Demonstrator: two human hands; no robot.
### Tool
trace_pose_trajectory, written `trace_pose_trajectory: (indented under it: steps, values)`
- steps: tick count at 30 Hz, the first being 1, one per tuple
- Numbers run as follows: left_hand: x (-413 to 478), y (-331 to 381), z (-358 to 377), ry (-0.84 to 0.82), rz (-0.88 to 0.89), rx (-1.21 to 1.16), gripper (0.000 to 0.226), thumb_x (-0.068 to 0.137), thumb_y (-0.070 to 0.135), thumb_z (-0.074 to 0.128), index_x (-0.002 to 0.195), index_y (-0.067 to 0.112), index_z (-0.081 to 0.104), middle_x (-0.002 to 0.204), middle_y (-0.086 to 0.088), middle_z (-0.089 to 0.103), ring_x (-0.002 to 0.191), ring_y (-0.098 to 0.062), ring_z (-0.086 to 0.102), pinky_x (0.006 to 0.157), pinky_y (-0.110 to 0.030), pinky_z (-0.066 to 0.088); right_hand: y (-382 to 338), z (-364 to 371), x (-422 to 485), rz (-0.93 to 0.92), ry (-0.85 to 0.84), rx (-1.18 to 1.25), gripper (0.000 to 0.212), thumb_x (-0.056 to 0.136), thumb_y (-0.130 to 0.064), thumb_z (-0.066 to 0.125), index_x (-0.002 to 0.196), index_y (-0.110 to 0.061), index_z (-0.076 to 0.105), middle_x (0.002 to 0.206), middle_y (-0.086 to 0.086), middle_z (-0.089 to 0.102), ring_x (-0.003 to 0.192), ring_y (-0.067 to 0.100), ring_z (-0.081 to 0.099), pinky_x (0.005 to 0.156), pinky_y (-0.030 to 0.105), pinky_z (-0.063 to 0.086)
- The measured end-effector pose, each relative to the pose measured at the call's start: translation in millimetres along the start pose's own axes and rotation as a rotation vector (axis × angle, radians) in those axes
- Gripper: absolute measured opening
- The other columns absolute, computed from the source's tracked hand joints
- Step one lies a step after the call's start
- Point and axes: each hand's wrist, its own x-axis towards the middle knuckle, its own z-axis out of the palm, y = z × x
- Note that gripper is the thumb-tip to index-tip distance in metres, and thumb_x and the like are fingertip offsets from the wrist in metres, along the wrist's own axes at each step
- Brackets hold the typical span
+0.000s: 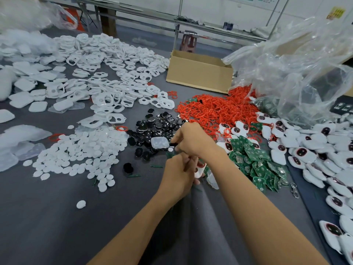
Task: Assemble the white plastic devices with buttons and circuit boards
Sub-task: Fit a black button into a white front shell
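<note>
1 white device (199,170) gripped in left hand (178,175), right hand (193,139) just beyond

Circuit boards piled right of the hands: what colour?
The circuit boards are green; head view shows it best.

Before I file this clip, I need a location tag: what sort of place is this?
Most likely a small factory assembly bench. Parts lie in bulk heaps on the grey table: white shells, red rings, green boards. Finished devices lie heaped at right, and a carton stands behind.
</note>
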Motion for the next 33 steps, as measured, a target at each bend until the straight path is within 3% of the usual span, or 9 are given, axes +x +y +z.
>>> trace_pose_trajectory:
  steps: [5, 11, 14, 16, 18, 21, 23, 26, 33]
  values:
    - [0.0, 0.8, -2.1, -0.018, 0.008, 0.013, 0.021, 0.099, 0.016, 0.048, 0.094, 0.004, 0.065, 0.069, 0.010, 0.065, 0.053, -0.027, 0.068, 0.060, -0.032, 0.054, -2.4, 3.8, 8.6, -0.062, 0.024, -0.134, 0.018, 0.073, -0.003, 0.072, 0.076, -0.020, 0.065, 0.093, 0.010, 0.069, 0.086, 0.028, 0.065, 0.078, 0.040, 0.054]
    - [1.0, -1.1, -1.6, -0.041, -0.020, -0.012, 0.019, 0.097, 0.011, 0.049, 0.096, 0.001, 0.066, 0.068, 0.005, 0.064, 0.047, -0.016, 0.064, 0.065, -0.052, 0.056, 4.4, 0.0, 7.5, -0.186, 0.062, -0.160, 0.014, 0.081, -0.006, 0.060, 0.091, -0.007, 0.070, 0.093, 0.012, 0.070, 0.087, 0.029, 0.064, 0.079, 0.037, 0.053]
    - [0.9, -1.2, -1.9, -0.046, -0.023, -0.019, 0.021, 0.092, -0.003, 0.043, 0.098, -0.002, 0.063, 0.087, -0.018, 0.066, 0.058, -0.023, 0.068, 0.066, -0.058, 0.054, 16.2, -2.2, -10.8, -0.163, 0.182, 0.110, 0.019, 0.082, -0.002, 0.057, 0.093, -0.006, 0.071, 0.074, 0.000, 0.068, 0.066, 0.009, 0.060, 0.065, 0.014, 0.043]
    - [0.7, -1.3, -2.0, -0.033, -0.009, -0.028, 0.021, 0.093, -0.002, 0.043, 0.099, -0.002, 0.063, 0.089, -0.021, 0.065, 0.059, -0.027, 0.069, 0.065, -0.058, 0.054, 26.8, -2.1, -29.4, -0.136, 0.233, 0.346, 0.028, 0.083, 0.003, 0.055, 0.100, -0.012, 0.072, 0.061, -0.009, 0.057, 0.050, -0.001, 0.046, 0.055, 0.008, 0.035]
    - [0.7, -0.4, -1.8, -0.014, 0.009, -0.051, 0.021, 0.095, 0.002, 0.046, 0.098, 0.004, 0.066, 0.085, -0.015, 0.067, 0.061, -0.026, 0.069, 0.061, -0.050, 0.057, 37.5, -0.4, -47.2, -0.116, 0.270, 0.583, 0.030, 0.085, 0.006, 0.054, 0.101, -0.012, 0.073, 0.058, -0.006, 0.050, 0.049, 0.001, 0.038, 0.053, 0.011, 0.033]
    - [0.7, 0.8, -1.7, -0.010, 0.019, -0.119, 0.021, 0.096, 0.006, 0.049, 0.094, 0.012, 0.069, 0.073, 0.004, 0.068, 0.060, -0.008, 0.064, 0.052, -0.030, 0.057, 47.2, 2.2, -66.1, -0.106, 0.346, 0.831, 0.026, 0.086, 0.007, 0.056, 0.098, -0.010, 0.072, 0.063, -0.001, 0.053, 0.058, 0.014, 0.044, 0.055, 0.023, 0.038]
    - [1.2, 0.1, -2.9, 0.003, 0.024, -0.142, 0.020, 0.097, 0.008, 0.051, 0.092, 0.015, 0.069, 0.068, 0.011, 0.068, 0.063, -0.009, 0.064, 0.054, -0.030, 0.058, 50.9, 3.7, -71.7, -0.107, 0.391, 0.915, 0.026, 0.086, 0.008, 0.057, 0.099, -0.011, 0.071, 0.071, 0.007, 0.057, 0.063, 0.019, 0.047, 0.058, 0.030, 0.039]
    - [2.4, 1.6, -3.9, 0.045, 0.038, -0.170, 0.018, 0.095, 0.010, 0.055, 0.091, 0.015, 0.071, 0.079, 0.002, 0.072, 0.070, -0.013, 0.063, 0.066, -0.039, 0.059, 54.9, 10.4, -76.1, -0.091, 0.455, 1.062, 0.023, 0.085, 0.009, 0.059, 0.094, -0.009, 0.069, 0.072, 0.008, 0.063, 0.057, 0.016, 0.052, 0.053, 0.023, 0.044]
    - [4.4, 5.4, -6.1, 0.045, -0.041, -0.512, 0.019, 0.097, 0.006, 0.052, 0.096, 0.006, 0.071, 0.088, -0.006, 0.073, 0.080, -0.024, 0.067, 0.066, -0.031, 0.060, 57.1, 21.3, -77.4, 0.039, 0.543, 1.355, 0.011, 0.081, 0.009, 0.064, 0.083, -0.002, 0.063, 0.071, 0.012, 0.072, 0.058, 0.017, 0.067, 0.053, 0.022, 0.053]
